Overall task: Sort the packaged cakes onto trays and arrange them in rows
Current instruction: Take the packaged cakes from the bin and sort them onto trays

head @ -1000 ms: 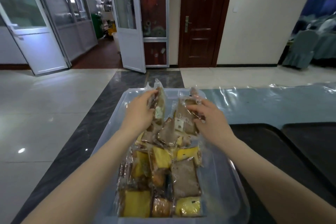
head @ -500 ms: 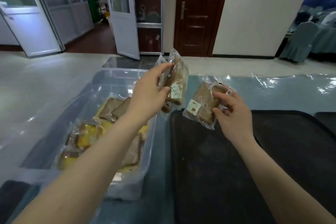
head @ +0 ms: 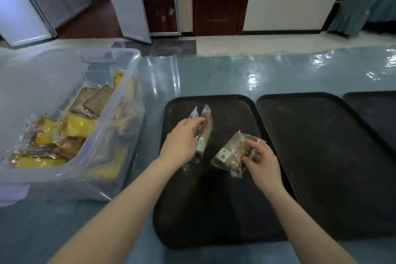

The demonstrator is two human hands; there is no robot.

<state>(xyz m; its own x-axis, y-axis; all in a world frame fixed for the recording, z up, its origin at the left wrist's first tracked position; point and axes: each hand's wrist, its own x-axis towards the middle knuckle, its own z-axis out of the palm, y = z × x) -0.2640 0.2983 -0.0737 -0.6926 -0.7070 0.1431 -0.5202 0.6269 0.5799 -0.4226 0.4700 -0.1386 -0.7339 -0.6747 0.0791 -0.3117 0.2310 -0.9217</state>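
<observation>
My left hand [head: 182, 141] grips two brown packaged cakes [head: 203, 133], held on edge over the far left part of a black tray [head: 214, 210]. My right hand [head: 261, 161] pinches another brown packaged cake [head: 230, 152] with a pale label, low over the middle of the same tray. I cannot tell whether either packet touches the tray. A clear plastic bin [head: 120, 126] at the left holds several more wrapped cakes, yellow [head: 79, 125] and brown [head: 94, 100].
A second black tray [head: 321, 156] lies right of the first, and a third tray [head: 375, 109] shows at the right edge. All stand on a table under a shiny blue plastic sheet [head: 214, 73]. Beyond it are tiled floor and doors.
Both hands lifted brown cakes out of the bin, carried them right and lowered them over the first tray. The view swung right, so the bin now sits at the left.
</observation>
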